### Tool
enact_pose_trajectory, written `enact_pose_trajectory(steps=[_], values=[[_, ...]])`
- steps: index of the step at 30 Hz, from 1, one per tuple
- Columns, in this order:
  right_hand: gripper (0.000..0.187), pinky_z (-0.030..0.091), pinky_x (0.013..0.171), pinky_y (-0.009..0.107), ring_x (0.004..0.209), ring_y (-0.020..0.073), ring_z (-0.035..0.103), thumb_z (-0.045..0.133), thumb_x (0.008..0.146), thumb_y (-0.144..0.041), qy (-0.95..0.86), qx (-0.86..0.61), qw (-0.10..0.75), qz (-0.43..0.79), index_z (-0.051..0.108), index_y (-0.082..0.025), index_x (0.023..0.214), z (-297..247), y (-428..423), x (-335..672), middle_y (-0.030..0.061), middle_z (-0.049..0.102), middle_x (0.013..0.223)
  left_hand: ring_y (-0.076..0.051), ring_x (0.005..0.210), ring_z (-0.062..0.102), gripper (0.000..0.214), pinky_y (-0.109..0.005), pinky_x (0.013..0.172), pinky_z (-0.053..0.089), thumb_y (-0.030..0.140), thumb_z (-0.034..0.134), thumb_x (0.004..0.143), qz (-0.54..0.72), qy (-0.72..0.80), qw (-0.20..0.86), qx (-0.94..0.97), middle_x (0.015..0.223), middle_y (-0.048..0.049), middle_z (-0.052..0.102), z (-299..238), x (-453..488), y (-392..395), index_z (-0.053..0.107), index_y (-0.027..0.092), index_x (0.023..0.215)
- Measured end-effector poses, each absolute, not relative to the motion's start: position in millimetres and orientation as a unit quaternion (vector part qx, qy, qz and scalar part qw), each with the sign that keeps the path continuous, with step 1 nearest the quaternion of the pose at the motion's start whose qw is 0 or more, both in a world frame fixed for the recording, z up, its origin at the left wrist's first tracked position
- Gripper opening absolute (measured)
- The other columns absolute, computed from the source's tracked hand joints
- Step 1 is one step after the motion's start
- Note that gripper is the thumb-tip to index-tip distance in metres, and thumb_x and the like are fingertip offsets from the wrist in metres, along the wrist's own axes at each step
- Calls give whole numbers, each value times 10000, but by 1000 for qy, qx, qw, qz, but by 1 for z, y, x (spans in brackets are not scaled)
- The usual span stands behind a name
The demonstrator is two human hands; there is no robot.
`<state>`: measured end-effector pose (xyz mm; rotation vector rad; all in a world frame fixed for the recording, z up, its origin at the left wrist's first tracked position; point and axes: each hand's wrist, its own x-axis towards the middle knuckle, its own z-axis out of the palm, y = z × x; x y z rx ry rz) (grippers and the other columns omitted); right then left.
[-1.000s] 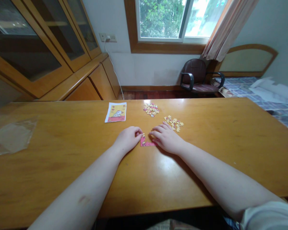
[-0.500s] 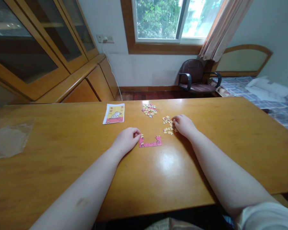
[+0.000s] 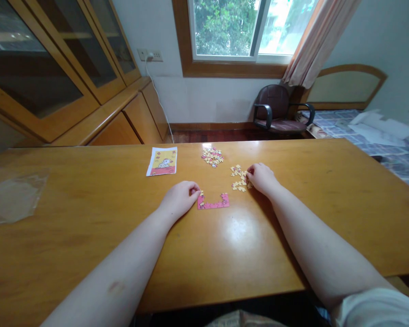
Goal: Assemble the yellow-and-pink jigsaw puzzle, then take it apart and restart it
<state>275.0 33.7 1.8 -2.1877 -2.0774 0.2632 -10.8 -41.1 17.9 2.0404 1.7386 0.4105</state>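
Observation:
A partly joined jigsaw puzzle [image 3: 213, 205], pink and U-shaped, lies flat on the wooden table. At its upper left corner is my left hand [image 3: 181, 197], fingers curled and fingertips pressed against the edge. My right hand [image 3: 261, 176] is closed at the right side of a loose group of yellow jigsaw pieces [image 3: 239, 186], its fingertips pinched on a piece that they mostly hide. Farther back sits a heap of mixed pink and yellow pieces [image 3: 212, 157]. A picture card [image 3: 162, 162] with a white animal on yellow and pink lies at the back left.
A clear plastic bag [image 3: 13, 197] lies on the left of the table [image 3: 98, 200]. Beyond the table's far edge are a brown armchair [image 3: 276, 109], a bed [image 3: 347, 122] with papers on it, and a glass-fronted cabinet [image 3: 122, 95] on the left.
My right hand has shifted slightly right, showing a bit more of the yellow pieces. My left hand stays at the puzzle's corner.

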Motion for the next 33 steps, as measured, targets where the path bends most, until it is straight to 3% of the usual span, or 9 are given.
enact_pose_trajectory(steps=[3, 8, 21, 27, 33], values=[[229, 420, 893, 374, 1068, 273, 563, 524, 867, -296, -682, -725, 50, 87, 698, -208, 987, 3, 33, 274, 110, 646, 1122, -198, 789, 607, 201, -293, 663, 422, 338, 524, 821, 152, 625, 212, 736, 853, -37, 682, 18, -11, -41, 681, 214, 824], [312, 411, 905, 426, 1103, 310, 545, 504, 894, -346, -675, -733, 53, 70, 654, -245, 1148, 5, 30, 275, 124, 623, 1186, -199, 789, 607, 200, -293, 666, 426, 337, 524, 825, 153, 625, 211, 736, 852, -39, 683, 17, -11, -41, 681, 214, 817], [247, 416, 899, 409, 1091, 295, 550, 533, 886, -334, -658, -747, 28, 90, 713, -197, 985, 4, 31, 271, 143, 636, 1155, -196, 782, 602, 193, -293, 668, 422, 334, 531, 830, 154, 621, 213, 738, 846, -35, 676, 17, -11, -40, 678, 210, 817], [296, 414, 900, 428, 1094, 301, 548, 534, 883, -359, -664, -743, 50, 75, 661, -238, 1122, 5, 31, 274, 120, 632, 1165, -197, 779, 601, 198, -298, 664, 421, 336, 530, 830, 156, 619, 213, 739, 840, -39, 675, 17, -11, -41, 680, 208, 817], [270, 416, 888, 414, 1077, 300, 552, 554, 863, -364, -657, -748, 36, 84, 688, -209, 1038, 5, 32, 273, 131, 635, 1140, -198, 785, 605, 195, -295, 663, 422, 333, 533, 825, 153, 625, 212, 736, 847, -39, 680, 18, -10, -41, 683, 210, 821]])
